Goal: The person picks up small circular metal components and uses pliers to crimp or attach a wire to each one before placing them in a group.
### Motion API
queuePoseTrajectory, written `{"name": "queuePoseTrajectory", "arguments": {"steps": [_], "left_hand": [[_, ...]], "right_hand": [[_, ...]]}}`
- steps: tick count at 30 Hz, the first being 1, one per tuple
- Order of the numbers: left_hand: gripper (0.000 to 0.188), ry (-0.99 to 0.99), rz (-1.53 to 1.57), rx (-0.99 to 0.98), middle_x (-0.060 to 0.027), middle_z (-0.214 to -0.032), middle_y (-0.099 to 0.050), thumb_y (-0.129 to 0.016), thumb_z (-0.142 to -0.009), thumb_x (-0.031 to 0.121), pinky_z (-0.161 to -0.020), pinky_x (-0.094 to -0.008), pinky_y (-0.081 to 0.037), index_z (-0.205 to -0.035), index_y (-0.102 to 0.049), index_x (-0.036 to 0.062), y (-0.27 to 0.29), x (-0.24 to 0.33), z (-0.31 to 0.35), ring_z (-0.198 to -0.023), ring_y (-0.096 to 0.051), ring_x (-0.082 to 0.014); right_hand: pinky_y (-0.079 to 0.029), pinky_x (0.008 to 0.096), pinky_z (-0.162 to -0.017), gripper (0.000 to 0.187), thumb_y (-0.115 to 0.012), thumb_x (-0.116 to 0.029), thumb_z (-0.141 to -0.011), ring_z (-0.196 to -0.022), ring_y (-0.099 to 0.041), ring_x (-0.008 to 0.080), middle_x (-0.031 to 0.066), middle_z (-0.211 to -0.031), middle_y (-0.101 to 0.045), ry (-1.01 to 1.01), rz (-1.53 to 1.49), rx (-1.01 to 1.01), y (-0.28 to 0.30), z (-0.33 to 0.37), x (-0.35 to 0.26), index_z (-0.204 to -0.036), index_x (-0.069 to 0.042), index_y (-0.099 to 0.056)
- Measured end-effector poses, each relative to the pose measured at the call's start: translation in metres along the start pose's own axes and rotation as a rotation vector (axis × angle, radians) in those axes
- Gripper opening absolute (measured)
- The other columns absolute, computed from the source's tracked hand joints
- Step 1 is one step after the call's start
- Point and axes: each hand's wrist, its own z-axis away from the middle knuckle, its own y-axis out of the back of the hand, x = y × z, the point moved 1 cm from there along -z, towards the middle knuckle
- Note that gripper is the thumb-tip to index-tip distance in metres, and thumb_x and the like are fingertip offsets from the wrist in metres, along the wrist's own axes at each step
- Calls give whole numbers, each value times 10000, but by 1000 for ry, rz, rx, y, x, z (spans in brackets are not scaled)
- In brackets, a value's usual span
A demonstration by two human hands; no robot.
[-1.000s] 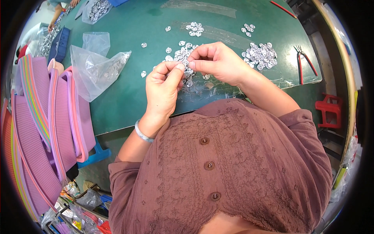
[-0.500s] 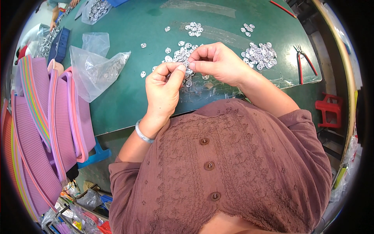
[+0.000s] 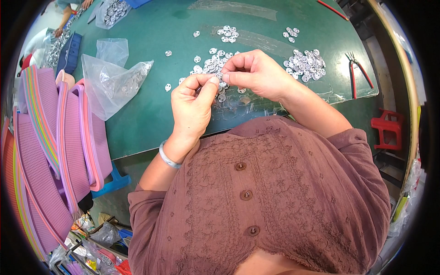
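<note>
My left hand [image 3: 191,103] and my right hand [image 3: 257,73] meet over the green table. Thumb and forefinger of each are pinched on a small round silver metal charm [image 3: 219,76], which shows between the fingertips. Beneath and behind the fingers lies a loose pile of similar openwork charms [image 3: 211,64], partly covered by my hands. A second heap of charms [image 3: 305,65] rests to the right of my right hand. Smaller clusters [image 3: 228,33] are farther back, and a few single pieces lie to the left.
Red-handled pliers [image 3: 354,75] lie at the table's right edge. Clear plastic bags [image 3: 114,85] sit on the left of the table [image 3: 151,133]. Pink and purple baskets [image 3: 75,137] are stacked beside it. A red stool [image 3: 387,129] stands at right. Another person's hand [image 3: 58,32] shows far left.
My hands keep almost the same position, still pinching the charm. At far left, the other person's hand has shifted slightly.
</note>
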Motion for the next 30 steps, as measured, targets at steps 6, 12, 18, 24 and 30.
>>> {"name": "queuePoseTrajectory", "arguments": {"steps": [6,12,18,24,30], "left_hand": [[71,8,-2,-3,25,-647,-546,-573,-791,66,-483,-152,-342,-802,-604,3,0,-1,0,-532,-437,-15],[79,60,-15,6,23,-632,-540,-566,-794,81,-476,-154,-337,-784,-600,10,-1,1,1,-519,-432,-19],[93,90,-22,-15,26,-615,-523,-555,-797,97,-459,-157,-322,-744,-582,26,3,-1,-2,-502,-416,-20],[99,131,-4,-27,22,-611,-519,-551,-796,105,-448,-158,-313,-731,-574,34,4,-1,-2,-490,-407,-21],[93,163,15,-42,16,-610,-520,-555,-793,108,-447,-158,-314,-735,-573,37,5,0,-2,-486,-410,-23]], "right_hand": [[-361,201,-503,131,-599,-135,-754,-571,-438,41,-15,-646,-549,-23,-16,-11,0,1,0,-769,-5,-599],[-357,196,-490,118,-599,-125,-752,-542,-431,50,0,-628,-542,-67,-65,-8,-1,0,-1,-755,-7,-588],[-361,193,-499,109,-594,-130,-759,-545,-444,60,-3,-639,-539,-132,-158,-49,1,0,0,-762,-22,-588],[-364,191,-508,123,-593,-143,-767,-557,-455,59,-10,-660,-539,-159,-170,-86,2,-1,2,-790,-22,-590],[-362,189,-500,117,-585,-139,-768,-555,-453,57,-12,-645,-534,-172,-155,-82,2,-2,3,-774,-22,-591]]}}
